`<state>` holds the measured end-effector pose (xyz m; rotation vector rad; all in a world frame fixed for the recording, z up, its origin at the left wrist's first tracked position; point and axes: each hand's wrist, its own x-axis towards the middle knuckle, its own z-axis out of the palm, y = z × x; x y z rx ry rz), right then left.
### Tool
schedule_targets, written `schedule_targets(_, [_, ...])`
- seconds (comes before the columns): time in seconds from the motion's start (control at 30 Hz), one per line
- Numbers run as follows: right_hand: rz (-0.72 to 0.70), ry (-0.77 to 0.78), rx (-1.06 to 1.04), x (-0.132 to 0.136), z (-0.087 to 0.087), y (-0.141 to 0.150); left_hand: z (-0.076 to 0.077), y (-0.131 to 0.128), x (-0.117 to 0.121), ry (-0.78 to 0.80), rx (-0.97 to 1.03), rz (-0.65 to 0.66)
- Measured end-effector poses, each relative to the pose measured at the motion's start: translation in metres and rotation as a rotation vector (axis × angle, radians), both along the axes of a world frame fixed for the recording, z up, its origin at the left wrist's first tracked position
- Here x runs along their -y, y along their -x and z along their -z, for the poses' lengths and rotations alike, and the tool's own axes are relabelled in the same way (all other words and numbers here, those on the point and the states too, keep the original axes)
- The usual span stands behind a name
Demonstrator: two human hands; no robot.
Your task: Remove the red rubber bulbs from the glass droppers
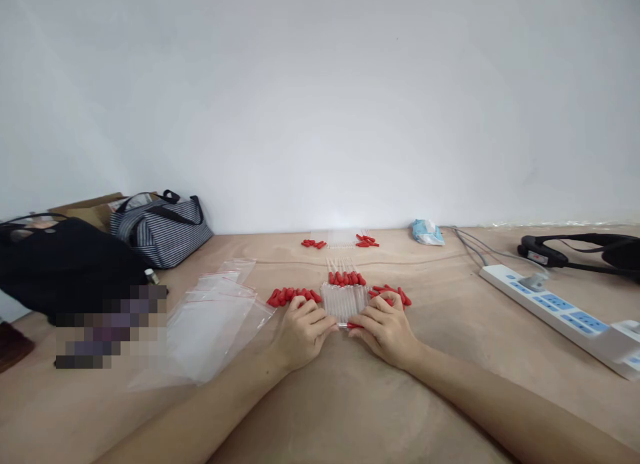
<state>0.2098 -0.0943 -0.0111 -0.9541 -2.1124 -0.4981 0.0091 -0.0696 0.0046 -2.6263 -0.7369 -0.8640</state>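
Both my hands rest on the wooden table, side by side. My left hand is curled, its fingertips pinching the near end of a clear glass dropper tube. My right hand pinches a red rubber bulb against that same tube end. Just beyond my fingers lies a row of clear dropper tubes. Red bulbs lie in a loose heap left of the row, and more red bulbs lie to its right.
Clear zip bags lie left of my hands. A black bag and a striped bag sit far left. More droppers lie near the wall. A tissue pack, a power strip and a black headset occupy the right.
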Motion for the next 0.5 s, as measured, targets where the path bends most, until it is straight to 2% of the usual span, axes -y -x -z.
schedule_targets(0.33, [0.025,-0.089,-0.017,0.0053,0.0002,-0.0008,0.0026,0.0017,0.0004,-0.032,0.016,0.012])
schedule_targets(0.5, [-0.045,-0.088,0.015,0.0068,-0.0045,-0.0019,-0.0005,-0.0004,0.0043,-0.017,0.026,0.031])
